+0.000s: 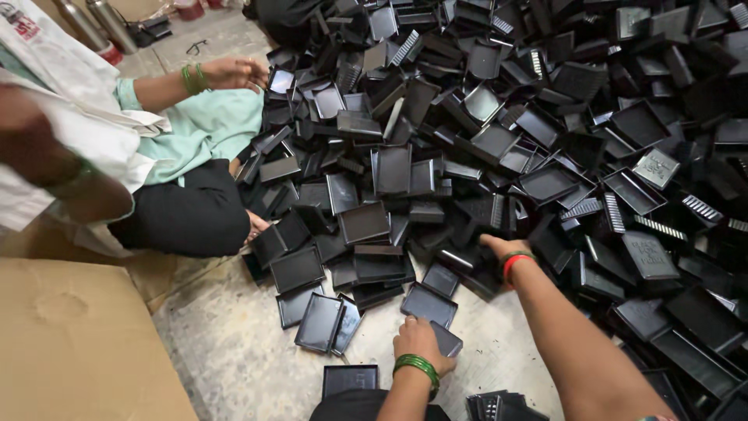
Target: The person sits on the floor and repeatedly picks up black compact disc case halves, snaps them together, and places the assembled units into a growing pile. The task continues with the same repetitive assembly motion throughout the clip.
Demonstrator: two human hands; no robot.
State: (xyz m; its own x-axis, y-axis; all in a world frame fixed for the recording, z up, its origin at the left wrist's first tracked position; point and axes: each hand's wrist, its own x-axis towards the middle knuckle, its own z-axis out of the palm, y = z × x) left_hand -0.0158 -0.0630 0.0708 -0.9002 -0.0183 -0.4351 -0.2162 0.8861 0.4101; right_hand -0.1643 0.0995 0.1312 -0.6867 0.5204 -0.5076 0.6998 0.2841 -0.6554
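While my left hand rests low on the concrete floor, its fingers are closed over the near edge of a flat black plastic tray. That tray lies at about 3 o'clock from my knuckles, touching them, and its long axis runs roughly from 10 o'clock to 4 o'clock. A second shallow black tray lies open side up at 12 o'clock from the same hand, just beyond the fingertips and apart from them.

My right hand is stretched further out, at 1 o'clock from the left, with its fingers pushed into the foot of the large heap of black trays. Since the fingertips are buried among the pieces, I cannot tell whether they are clenched on anything. A red and green bangle sits at that wrist, and green bangles at the left.

The left hand is therefore the nearer one to the loose trays on the floor; the right is nearer to the heap. At 10 o'clock a seated co-worker's hand touches the far edge of the heap. A cardboard sheet lies at 8 o'clock.
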